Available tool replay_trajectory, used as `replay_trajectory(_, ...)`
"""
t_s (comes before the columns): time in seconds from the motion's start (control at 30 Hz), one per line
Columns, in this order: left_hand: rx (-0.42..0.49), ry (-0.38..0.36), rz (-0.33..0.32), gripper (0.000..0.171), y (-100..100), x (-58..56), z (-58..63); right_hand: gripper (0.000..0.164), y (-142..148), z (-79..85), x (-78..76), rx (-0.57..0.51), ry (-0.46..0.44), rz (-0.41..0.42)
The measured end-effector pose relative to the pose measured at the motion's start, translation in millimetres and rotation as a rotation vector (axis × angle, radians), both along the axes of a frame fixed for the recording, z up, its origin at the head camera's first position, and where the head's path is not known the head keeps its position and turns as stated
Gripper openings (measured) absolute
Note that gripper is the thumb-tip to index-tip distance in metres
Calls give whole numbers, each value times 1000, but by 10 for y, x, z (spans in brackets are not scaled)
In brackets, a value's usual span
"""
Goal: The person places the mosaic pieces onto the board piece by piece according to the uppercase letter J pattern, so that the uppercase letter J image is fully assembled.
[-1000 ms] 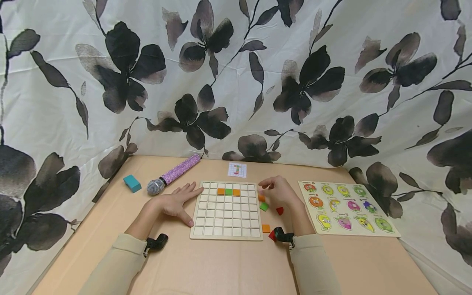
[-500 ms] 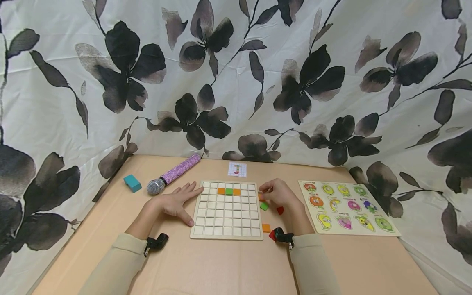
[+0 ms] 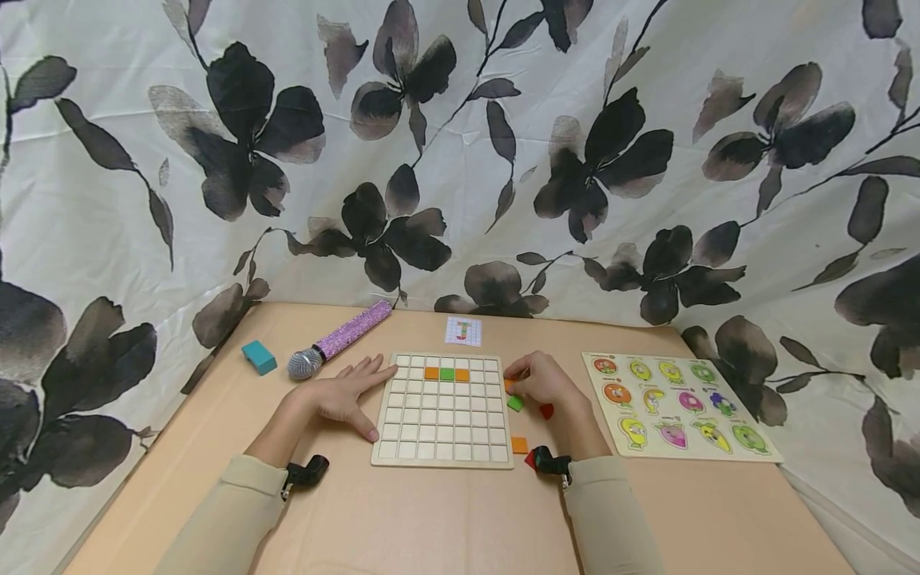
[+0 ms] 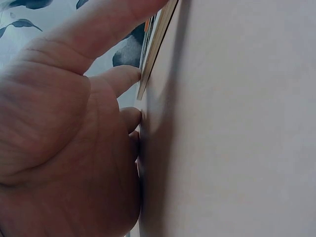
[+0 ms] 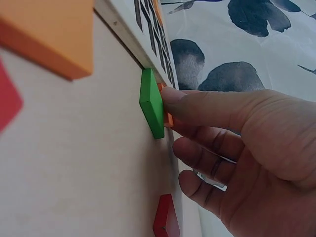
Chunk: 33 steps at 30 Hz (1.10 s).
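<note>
A wooden grid board [image 3: 443, 411] lies mid-table, its upper rows holding an orange, a green and an orange square tile [image 3: 461, 375] side by side. My left hand [image 3: 336, 398] rests with fingers spread, thumb and index finger against the board's left edge. Beyond the board's right edge, my right hand [image 3: 546, 382] pinches an orange tile [image 5: 168, 118] between thumb and fingers, low at the table. A green tile [image 5: 151, 103] lies just in front of it and partly hides it in the right wrist view. A red piece [image 5: 167, 217] lies close to the curled fingers.
Nearer me lie another orange tile [image 3: 519, 445] and a red piece [image 3: 531, 459]. A small printed pattern card [image 3: 463, 331] is behind the board. A glittery microphone [image 3: 345, 335] and a blue block [image 3: 259, 357] stand left; a fruit picture board [image 3: 676, 407] lies right.
The right hand has shifted very slightly down by the orange tile. The left hand and the tiles on the board stay in place.
</note>
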<state>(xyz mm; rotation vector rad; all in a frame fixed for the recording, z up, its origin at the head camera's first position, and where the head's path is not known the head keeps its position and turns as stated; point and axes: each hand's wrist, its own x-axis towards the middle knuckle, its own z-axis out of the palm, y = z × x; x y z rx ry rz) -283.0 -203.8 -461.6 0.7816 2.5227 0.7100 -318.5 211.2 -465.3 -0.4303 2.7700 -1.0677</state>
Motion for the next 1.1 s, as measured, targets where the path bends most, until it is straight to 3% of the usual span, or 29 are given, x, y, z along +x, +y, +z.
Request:
replay_trajectory(0.2, 50, -12, -26, 129, -19, 13, -17, 21, -7, -15, 10, 4, -21, -6)
replay_trajectory(0.57, -38, -23, 33, 127, 28, 3, -28, 15, 11, -41, 27, 14, 5, 9)
replay_trajectory(0.83, -33, -19, 20, 128, 12, -25, -8, 16, 29, -15, 0, -37, 22, 38)
replay_trajectory(1.1, -41, -24, 22, 128, 25, -23, 31, 16, 72, 31, -26, -19, 38, -4)
